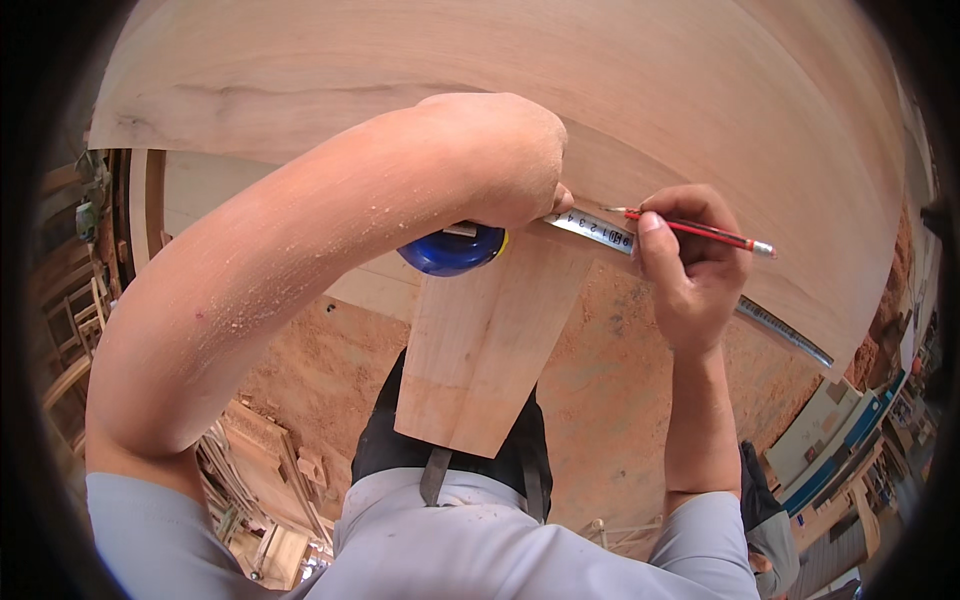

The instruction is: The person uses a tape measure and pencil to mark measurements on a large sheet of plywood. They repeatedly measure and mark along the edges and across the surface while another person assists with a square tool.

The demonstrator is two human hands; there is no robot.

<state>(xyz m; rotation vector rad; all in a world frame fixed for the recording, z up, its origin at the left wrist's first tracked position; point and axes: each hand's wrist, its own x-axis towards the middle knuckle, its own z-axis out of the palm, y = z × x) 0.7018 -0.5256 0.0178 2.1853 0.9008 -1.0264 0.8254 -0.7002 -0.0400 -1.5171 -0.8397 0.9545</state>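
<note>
here the left hand grips the blue tape measure, pinning its blade flat across the board so the right hand, closed on a red pencil, marks beside it.

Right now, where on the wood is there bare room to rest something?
The large sheet is bare above the left hand and beyond the pencil on the right. It is crowded along the tape measure, between both hands.
</note>
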